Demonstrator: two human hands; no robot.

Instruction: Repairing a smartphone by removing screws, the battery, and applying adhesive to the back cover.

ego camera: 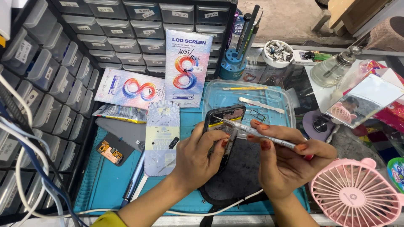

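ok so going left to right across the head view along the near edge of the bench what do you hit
white cables → small orange-backed part → left hand holding the opened phone → right hand with the silver screwdriver → pink fan

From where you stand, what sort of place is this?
Most likely a phone repair bench: the left hand holds an opened phone, the right hand a screwdriver, with parts drawers and boxed replacement screens behind.
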